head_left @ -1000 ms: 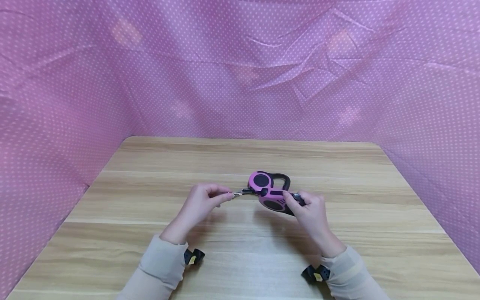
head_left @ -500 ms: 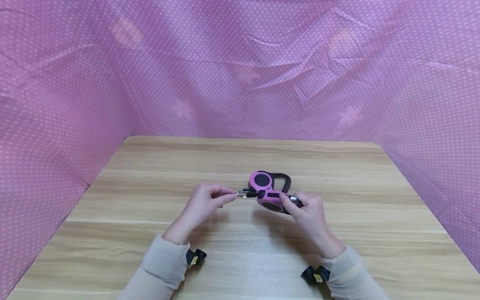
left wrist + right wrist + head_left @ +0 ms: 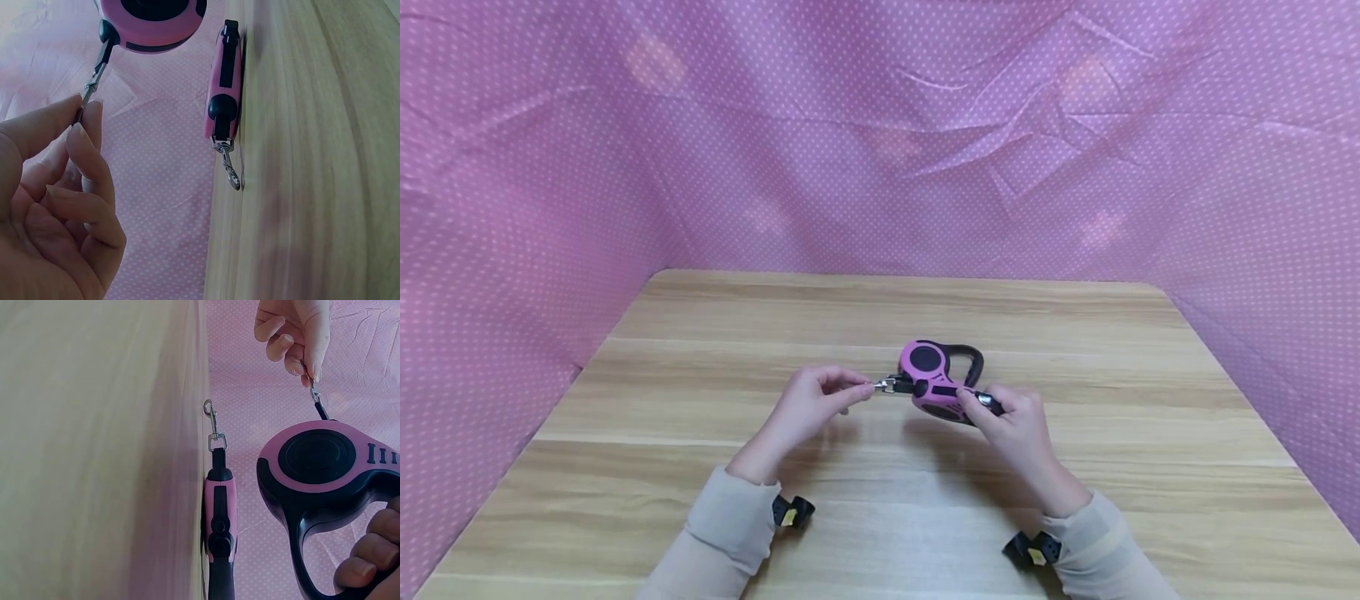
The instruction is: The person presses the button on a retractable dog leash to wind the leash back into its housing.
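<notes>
There are two pink-and-black retractable leashes. My right hand grips one held leash by its black looped handle, above the table, with the thumb along its top near the button. From its nose a short black strap leads to a metal snap clip, whose end my left hand pinches between thumb and forefinger; the left hand's other fingers curl loosely. Just beyond the held leash, the second leash lies flat on the table, its handle to the right. Its own metal clip shows in both wrist views.
A light wood-grain table extends beneath both hands. Pink dotted cloth hangs behind it and along both sides. Small black wrist cameras are strapped at the sleeve cuffs.
My left hand has shifted slightly right with the clip, nearer the held leash's nose. The held leash has tilted a little in my right hand. The lying leash stays in place.
</notes>
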Motion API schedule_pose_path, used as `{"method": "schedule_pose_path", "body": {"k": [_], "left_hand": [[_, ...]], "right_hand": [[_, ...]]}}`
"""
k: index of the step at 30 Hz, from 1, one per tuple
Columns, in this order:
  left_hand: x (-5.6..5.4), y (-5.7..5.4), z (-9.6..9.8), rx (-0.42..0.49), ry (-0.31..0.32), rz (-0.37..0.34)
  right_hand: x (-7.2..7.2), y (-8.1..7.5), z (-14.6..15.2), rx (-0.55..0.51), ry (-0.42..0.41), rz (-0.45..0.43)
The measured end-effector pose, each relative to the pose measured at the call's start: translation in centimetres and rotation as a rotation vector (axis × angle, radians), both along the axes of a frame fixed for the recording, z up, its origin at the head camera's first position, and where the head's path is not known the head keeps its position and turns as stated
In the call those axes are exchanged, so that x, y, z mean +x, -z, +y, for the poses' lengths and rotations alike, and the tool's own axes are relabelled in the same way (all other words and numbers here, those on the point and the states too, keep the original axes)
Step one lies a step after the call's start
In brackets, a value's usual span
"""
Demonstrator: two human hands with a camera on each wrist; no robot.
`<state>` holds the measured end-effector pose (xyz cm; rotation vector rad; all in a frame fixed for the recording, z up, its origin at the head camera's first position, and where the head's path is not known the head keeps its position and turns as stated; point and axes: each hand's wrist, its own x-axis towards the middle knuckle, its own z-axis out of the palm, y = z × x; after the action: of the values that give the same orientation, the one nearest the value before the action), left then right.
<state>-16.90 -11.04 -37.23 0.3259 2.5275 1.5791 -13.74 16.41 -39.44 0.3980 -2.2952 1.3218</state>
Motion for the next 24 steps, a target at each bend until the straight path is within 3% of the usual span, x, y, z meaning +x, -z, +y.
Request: {"method": "schedule_pose_path", "body": {"k": [6,12,24], "left_hand": [[-0.1,0.1,-0.1,0.034,0.034,-0.012],[-0.3,0.4,-0.2,0.004,0.047,-0.023],[-0.8,1.5,-1.1,0.023,0.066,-0.144]], "right_hand": [[-0.1,0.1,0.0,0.015,-0.018,-0.015],[-0.4,0.4,0.2,0.093,-0.068,0.058],[-0.6,1.0,0.8,0.245,-0.287,0.097]]}}
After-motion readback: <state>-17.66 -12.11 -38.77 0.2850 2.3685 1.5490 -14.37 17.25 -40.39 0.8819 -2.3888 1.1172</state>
